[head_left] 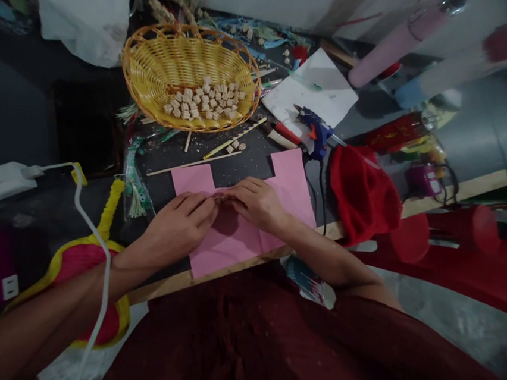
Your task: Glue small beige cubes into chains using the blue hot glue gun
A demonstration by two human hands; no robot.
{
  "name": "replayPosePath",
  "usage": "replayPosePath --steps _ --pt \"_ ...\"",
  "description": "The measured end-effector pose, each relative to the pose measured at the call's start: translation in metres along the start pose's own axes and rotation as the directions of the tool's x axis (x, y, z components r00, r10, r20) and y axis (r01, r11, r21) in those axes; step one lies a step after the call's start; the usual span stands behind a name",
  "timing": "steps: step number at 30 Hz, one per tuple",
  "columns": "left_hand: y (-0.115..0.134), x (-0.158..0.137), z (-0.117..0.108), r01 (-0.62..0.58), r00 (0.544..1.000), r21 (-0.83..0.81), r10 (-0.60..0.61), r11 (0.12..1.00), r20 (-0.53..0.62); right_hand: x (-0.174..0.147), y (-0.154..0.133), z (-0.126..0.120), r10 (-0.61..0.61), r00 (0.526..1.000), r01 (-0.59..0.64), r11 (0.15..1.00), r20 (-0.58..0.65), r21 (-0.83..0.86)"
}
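Observation:
Over a sheet of pink paper (pixel 236 242) with a notch in its far edge, my two hands meet fingertip to fingertip. My left hand (pixel 187 220) is closed, its fingers pinching one end of a small thin brownish piece (pixel 222 198). At the other end, my right hand (pixel 257 203) pinches the same piece with thumb and fingers. Most of it is covered by the fingers, so its kind cannot be made out. Beyond the paper lie a thin wooden stick (pixel 192 163), a yellow patterned pencil (pixel 235 138) and a few small pale cubes (pixel 235 146).
A yellow wicker basket (pixel 187 59) holding several pale cubes stands at the back. To the right are a blue glue gun (pixel 317 133), red-handled pliers (pixel 286 134), white paper (pixel 315 85) and red cloth (pixel 364 194). A white cable (pixel 99 240) crosses above my left forearm.

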State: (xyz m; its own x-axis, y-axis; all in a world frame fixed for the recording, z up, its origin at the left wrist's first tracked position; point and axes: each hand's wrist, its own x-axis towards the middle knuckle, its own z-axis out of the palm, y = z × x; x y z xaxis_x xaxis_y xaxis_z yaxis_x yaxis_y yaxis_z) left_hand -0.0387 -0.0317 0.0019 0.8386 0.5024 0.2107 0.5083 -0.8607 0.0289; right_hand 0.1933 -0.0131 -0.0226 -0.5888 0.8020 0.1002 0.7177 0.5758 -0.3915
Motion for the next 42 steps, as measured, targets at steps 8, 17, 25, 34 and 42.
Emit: replayPosePath --steps 8,17,25,34,42 --pt "-0.0021 -0.0027 0.0002 -0.026 0.999 0.020 0.026 0.999 -0.035 -0.0019 -0.0035 -0.0008 -0.040 0.999 0.040 0.999 -0.024 -0.009" --pt "-0.0022 -0.0020 0.0000 -0.024 0.999 0.034 0.026 0.999 -0.037 -0.0002 -0.0044 0.0031 -0.040 0.997 0.039 0.999 -0.060 -0.005" --pt "-0.0032 -0.0019 -0.0008 -0.026 0.999 0.008 0.026 1.000 -0.018 -0.0018 -0.0015 0.0056 -0.059 0.994 0.059 0.998 -0.092 0.005" --pt "-0.0032 -0.0021 -0.0008 -0.030 0.999 0.040 0.031 0.999 -0.036 -0.0024 0.0013 0.0060 -0.068 0.995 0.069 0.997 -0.078 0.017" --pt "-0.0028 -0.0025 0.0009 -0.026 0.998 0.021 0.027 0.999 -0.056 -0.0022 0.0014 0.0035 -0.061 0.996 0.063 0.998 -0.060 0.031"
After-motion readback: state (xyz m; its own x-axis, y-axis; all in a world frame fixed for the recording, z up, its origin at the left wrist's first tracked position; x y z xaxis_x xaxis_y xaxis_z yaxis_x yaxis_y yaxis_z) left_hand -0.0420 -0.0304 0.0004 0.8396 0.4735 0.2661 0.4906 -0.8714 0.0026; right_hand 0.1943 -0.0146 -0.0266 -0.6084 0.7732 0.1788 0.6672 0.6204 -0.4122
